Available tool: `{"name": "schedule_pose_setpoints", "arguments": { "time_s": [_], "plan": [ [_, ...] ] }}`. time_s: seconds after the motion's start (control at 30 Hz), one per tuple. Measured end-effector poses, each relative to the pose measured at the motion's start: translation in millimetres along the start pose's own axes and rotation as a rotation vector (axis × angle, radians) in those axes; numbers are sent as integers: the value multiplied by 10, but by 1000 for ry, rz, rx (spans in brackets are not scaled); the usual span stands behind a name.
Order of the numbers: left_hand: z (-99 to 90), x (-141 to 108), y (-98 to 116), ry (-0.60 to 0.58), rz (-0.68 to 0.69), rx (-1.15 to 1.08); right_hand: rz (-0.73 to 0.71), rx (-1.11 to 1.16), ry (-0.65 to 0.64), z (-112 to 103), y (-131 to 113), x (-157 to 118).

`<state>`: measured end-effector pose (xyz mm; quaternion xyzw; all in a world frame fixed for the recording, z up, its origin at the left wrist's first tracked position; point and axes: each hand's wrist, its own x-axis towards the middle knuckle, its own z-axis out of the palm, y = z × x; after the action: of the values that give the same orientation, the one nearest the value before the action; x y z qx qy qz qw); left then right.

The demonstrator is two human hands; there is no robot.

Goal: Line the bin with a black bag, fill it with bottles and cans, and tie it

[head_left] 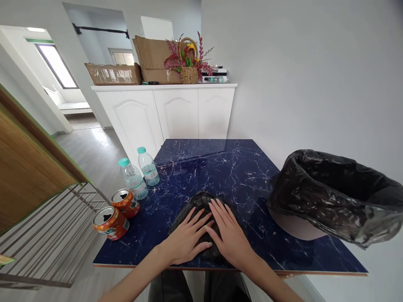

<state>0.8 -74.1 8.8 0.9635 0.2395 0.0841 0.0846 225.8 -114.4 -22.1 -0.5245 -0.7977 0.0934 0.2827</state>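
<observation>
A black plastic bag [201, 200] lies bunched on the dark blue marble-patterned table [201, 167] near its front edge. My left hand [189, 239] rests flat on the bag's left part, fingers stretched and spread. On the bag's right part lies my right hand [228, 237], its fingers extended and palm down. The two hands touch or nearly touch at the thumb and fingertips. Both cover much of the bag, so what is under them is hidden. To the right stands a pinkish trash bin [296, 226] lined with a black garbage bag [315, 197], its mouth open.
Two orange cans [111, 224] and two clear bottles [134, 178] with teal caps stand along the table's left edge. A metal rack [47, 239] is beyond them at left. Behind the table, a white cabinet [176, 113] holds cardboard boxes [154, 58] and a flower basket [189, 75].
</observation>
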Motion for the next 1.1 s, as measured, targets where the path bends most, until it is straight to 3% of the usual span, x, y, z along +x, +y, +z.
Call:
{"name": "schedule_pose_setpoints", "arguments": {
  "time_s": [0.13, 0.33, 0.43, 0.5, 0.6, 0.7, 0.8, 0.9, 1.0, 1.1],
  "plan": [
    [-136, -109, -42, 22, 18, -51, 55, -52, -135, -35, 88, -143],
    [-265, -457, -209, 33, -14, -93, -269, 5, -224, -282, 5, -416],
    [-218, -513, -251, 43, -59, -114, -281, 22, -199, -220, 39, -430],
    [-203, -503, -240, 71, -86, -141, -201, 104, -178, -218, 74, -388],
    [-219, -439, -178, 124, -147, -236, 84, 282, -178, -335, 85, -310],
    [-219, -306, -111, 178, -343, -369, 253, 264, 26, -453, 28, -252],
    [-149, -114, -105, 248, -530, -477, 64, 66, 274, -412, -52, -181],
    [-43, 74, -166, 337, -615, -441, -118, -75, 178, -230, -63, -46],
    [15, 209, -221, 431, -526, -118, -84, -193, 44, -10, 54, 118],
    [18, 276, -239, 379, -192, 164, -64, -275, -39, 158, 220, 210]
  ]
}}
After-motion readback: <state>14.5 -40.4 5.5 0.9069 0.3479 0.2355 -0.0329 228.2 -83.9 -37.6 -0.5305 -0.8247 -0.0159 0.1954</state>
